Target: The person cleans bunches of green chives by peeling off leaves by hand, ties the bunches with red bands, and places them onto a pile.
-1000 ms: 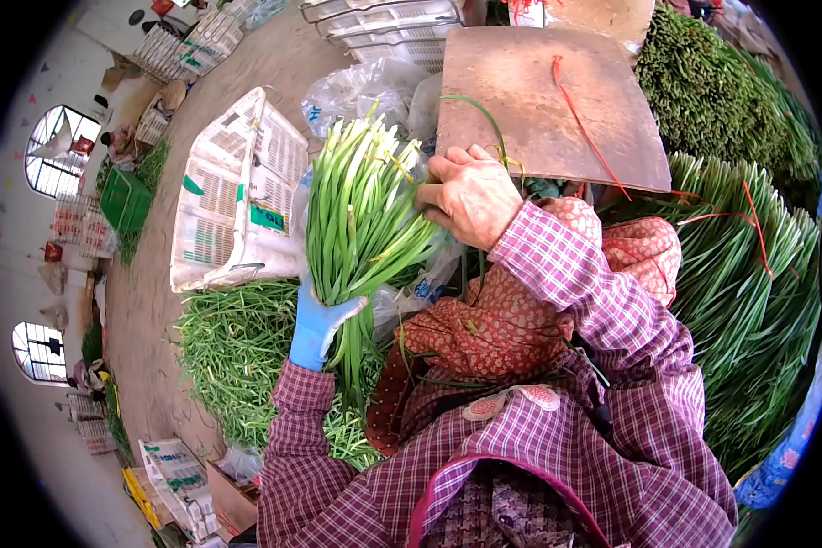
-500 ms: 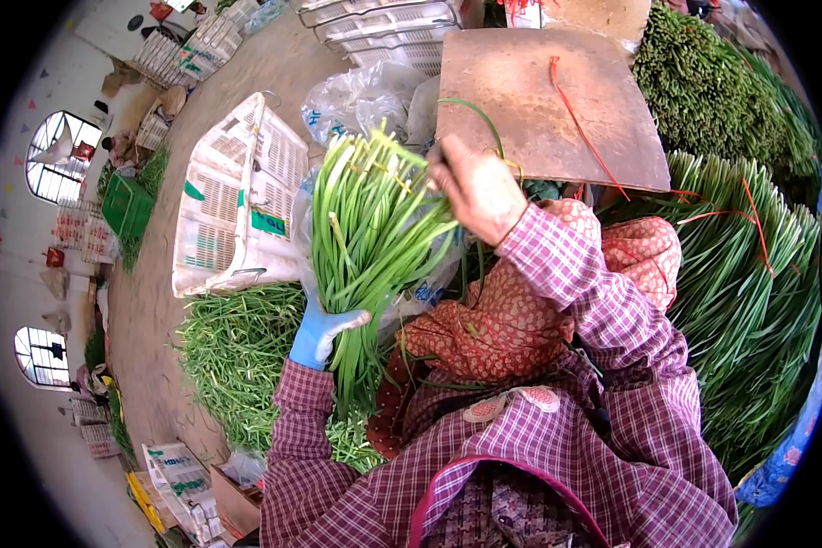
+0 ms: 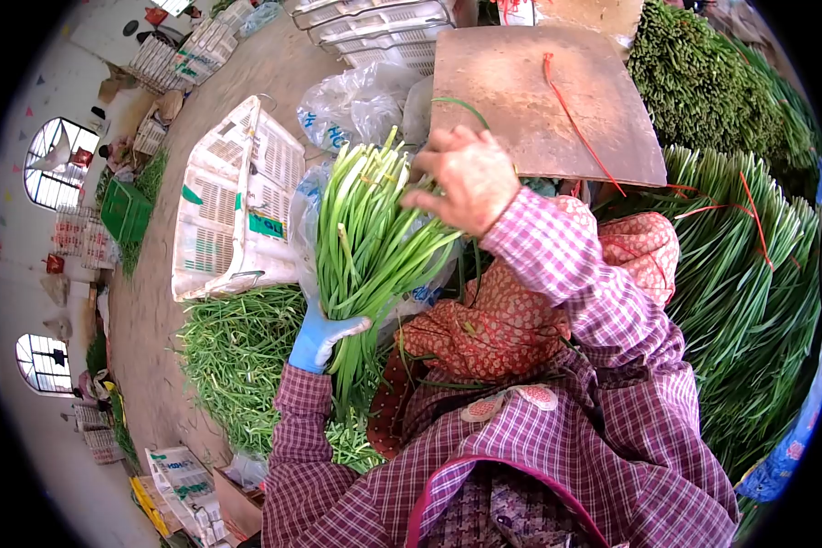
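My left hand (image 3: 324, 336), in a blue glove, is wrapped round the lower part of a bunch of long green stalks (image 3: 365, 237), whose pale ends point up and away from me. At the bunch's upper right is my bare right hand (image 3: 466, 181), its fingers bent over the edge stalks. Motion blurs these fingertips, so whether they pinch a stalk is unclear. Beyond the right hand lies a brown board (image 3: 539, 100) with a red tie (image 3: 575, 114) on it.
A white crate (image 3: 237, 201) stands left of the bunch, near a heap of loose green leaves (image 3: 237, 365). Clear plastic bags (image 3: 361, 100) lie behind the bunch. More long stalks (image 3: 740, 301) are piled at the right, and stacked white crates (image 3: 384, 32) stand at the back.
My right hand has moved from beside the bunch's tips down and left against its upper right side. The bunch has shifted slightly right and down, still in my left hand.
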A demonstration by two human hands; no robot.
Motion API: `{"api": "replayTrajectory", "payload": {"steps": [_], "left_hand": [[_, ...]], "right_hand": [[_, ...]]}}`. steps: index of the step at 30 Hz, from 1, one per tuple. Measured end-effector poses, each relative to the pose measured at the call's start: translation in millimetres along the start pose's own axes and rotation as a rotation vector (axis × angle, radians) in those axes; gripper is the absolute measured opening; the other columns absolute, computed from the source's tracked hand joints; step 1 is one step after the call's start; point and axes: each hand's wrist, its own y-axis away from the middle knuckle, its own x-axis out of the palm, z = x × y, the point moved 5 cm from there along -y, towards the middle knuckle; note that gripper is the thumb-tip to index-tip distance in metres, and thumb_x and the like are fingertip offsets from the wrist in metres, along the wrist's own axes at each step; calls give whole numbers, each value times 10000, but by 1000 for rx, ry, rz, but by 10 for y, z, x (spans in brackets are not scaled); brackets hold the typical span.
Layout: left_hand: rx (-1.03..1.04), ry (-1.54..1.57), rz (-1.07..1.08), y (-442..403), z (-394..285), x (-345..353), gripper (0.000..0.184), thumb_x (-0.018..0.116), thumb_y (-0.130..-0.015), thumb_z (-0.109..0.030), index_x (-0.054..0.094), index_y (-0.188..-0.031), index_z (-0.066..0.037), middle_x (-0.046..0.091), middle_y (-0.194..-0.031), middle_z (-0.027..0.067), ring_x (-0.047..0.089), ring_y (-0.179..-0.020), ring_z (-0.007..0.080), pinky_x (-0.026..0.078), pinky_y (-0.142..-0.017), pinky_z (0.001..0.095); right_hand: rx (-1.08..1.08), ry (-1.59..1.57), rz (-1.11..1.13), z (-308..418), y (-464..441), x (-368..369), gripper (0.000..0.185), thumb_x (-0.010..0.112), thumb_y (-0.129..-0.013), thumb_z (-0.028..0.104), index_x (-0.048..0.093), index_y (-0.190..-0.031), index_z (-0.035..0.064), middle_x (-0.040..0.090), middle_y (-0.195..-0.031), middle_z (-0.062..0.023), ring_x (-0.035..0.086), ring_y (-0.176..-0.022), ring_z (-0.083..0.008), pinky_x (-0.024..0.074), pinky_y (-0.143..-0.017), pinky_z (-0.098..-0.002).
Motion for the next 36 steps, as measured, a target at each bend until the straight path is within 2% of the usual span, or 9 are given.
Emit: {"api": "replayTrajectory", "payload": {"steps": [7, 8, 10, 15, 17, 19, 25, 29, 36], "left_hand": [[23, -7, -41, 66, -2, -22, 802, 793, -656, 15, 354, -1327, 49, 589, -1135, 156, 633, -950, 211, 549, -801, 323], [71, -8, -29, 79, -28, -20, 786, 794, -653, 10, 376, -1318, 43, 593, -1137, 143, 626, -966, 202, 536, -823, 322], [100, 9, -27, 94, -19, -46, 738, 796, -646, -5, 435, -1289, 23, 607, -1141, 109, 609, -1004, 181, 499, -878, 316], [47, -1, -13, 57, 39, -99, 767, 809, -638, -16, 402, -1288, 14, 580, -1164, 136, 615, -988, 205, 531, -818, 312], [89, -9, -15, 61, 7, -74, 757, 813, -638, -23, 413, -1280, 15, 588, -1152, 128, 618, -981, 199, 537, -802, 306], [99, -24, -13, 67, -16, -53, 757, 816, -636, -27, 416, -1278, 16, 589, -1150, 127, 618, -983, 199, 537, -796, 304], [77, -23, 5, 50, -1, -42, 778, 789, -646, 27, 383, -1309, 39, 583, -1156, 149, 624, -984, 216, 536, -852, 337], [38, 19, 4, 36, 68, -41, 899, 759, -670, 67, 210, -1382, 60, 547, -1169, 216, 648, -927, 256, 583, -769, 345], [15, 25, 9, 13, 253, -148, 1060, 798, -650, 15, 75, -1424, 61, 533, -1182, 240, 657, -888, 247, 575, -767, 328]], "right_hand": [[50, -16, -331, -302, -88, -20, 139, 641, -822, 291, 616, -888, 171, 611, -773, -57, 625, -761, -227, 427, -820, -418], [16, 85, -495, -443, -69, -121, 117, 618, -866, 257, 624, -829, 146, 613, -674, -7, 534, -511, -148, 494, -570, -353], [131, 229, -471, -837, -77, -196, 152, 594, -888, 294, 635, -831, 159, 613, -675, -7, 512, -460, -122, 469, -455, -297], [102, 199, -171, -871, 75, -130, 266, 577, -887, 383, 673, -984, 155, 653, -788, -33, 571, -515, -122, 503, -483, -293], [79, -52, 123, -592, 117, -58, 451, 542, -867, 528, 686, -986, 118, 666, -949, -138, 655, -824, -231, 536, -760, -412], [-30, -147, 203, -573, 72, 245, 555, 521, -820, 642, 718, -943, 138, 670, -859, -145, 656, -836, -308, 499, -807, -449], [-92, -797, 406, -254, 105, 378, 407, 646, -813, 427, 690, -1061, 108, 668, -1006, -185, 642, -959, -285, 484, -871, -378], [1, -815, 269, -312, 128, 384, 331, 665, -800, 352, 698, -1027, 114, 685, -913, -165, 662, -881, -270, 503, -815, -376], [187, -28, -186, -827, 106, 31, 152, 611, -870, 269, 709, -906, 160, 657, -643, -55, 617, -543, -177, 522, -630, -363]]}}
